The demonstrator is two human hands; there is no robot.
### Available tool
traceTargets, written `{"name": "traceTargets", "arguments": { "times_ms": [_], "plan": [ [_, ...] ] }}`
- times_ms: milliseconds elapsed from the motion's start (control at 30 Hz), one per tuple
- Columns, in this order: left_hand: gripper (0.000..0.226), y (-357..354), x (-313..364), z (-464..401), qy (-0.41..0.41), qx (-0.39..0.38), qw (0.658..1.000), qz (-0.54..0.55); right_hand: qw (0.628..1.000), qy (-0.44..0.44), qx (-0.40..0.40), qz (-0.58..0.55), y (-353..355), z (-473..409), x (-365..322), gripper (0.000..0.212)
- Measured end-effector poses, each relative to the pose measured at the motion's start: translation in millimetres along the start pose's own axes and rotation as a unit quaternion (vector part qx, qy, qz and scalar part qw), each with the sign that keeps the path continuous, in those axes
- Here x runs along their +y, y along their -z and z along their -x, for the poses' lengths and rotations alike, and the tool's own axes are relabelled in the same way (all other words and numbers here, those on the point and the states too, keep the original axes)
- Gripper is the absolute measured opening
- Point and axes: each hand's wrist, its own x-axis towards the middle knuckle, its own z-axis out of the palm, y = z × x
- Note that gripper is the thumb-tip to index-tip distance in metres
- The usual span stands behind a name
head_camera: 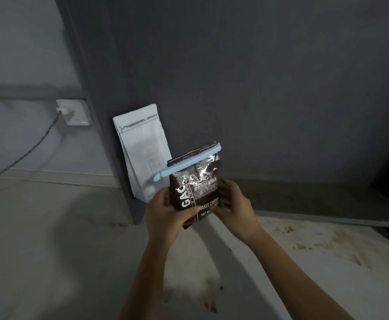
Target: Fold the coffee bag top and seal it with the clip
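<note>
A dark brown coffee bag [199, 185] with white lettering is held upright above the floor, tilted slightly. A long light-blue clip [190, 163] runs across the bag just below its flattened top edge, clamped on it. My left hand [166, 211] grips the bag's lower left side, thumb across the front. My right hand [234, 207] holds the lower right side, fingers behind the bag.
A white coffee pouch [142, 151] leans against the dark grey wall panel [235, 77] just behind and left of the held bag. A wall socket [73, 112] with a cable sits at the left. The pale floor [73, 239] is stained on the right.
</note>
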Motion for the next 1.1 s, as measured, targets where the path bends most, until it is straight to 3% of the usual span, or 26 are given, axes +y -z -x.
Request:
{"name": "traceTargets", "arguments": {
  "times_ms": [100,267,633,767,900,967,1100],
  "plan": [
    [0.048,-9.8,-1.6,-21.0,0.041,0.068,0.997,0.021,0.998,0.037,0.04,0.024,-21.9,-11.6,0.9,0.069],
    [0.033,-23.1,-8.2,-46.6,0.075,0.13,0.988,0.048,0.996,0.068,-0.02,0.061,-51.9,-26.4,4.8,0.082],
    [0.02,-34.9,-32.3,-73.2,0.134,0.153,0.969,0.138,0.988,0.07,-0.073,0.114,-72.9,-62.2,20.9,0.08],
    [0.039,-32.2,-34.3,-73.4,0.139,0.128,0.97,0.151,0.984,0.067,-0.098,0.133,-74.6,-60.3,21.7,0.083],
    [0.033,-26.8,-35.0,-75.0,0.145,0.071,0.979,0.125,0.978,0.06,-0.136,0.144,-70.0,-57.1,21.4,0.086],
    [0.032,-24.9,-29.4,-70.9,0.141,0.015,0.988,0.067,0.977,0.046,-0.154,0.143,-64.7,-52.3,16.8,0.086],
    [0.063,-11.7,-7.0,-61.7,0.159,-0.036,0.982,-0.097,0.966,0.015,-0.193,0.174,-43.9,-51.7,0.9,0.079]
  ]
}}
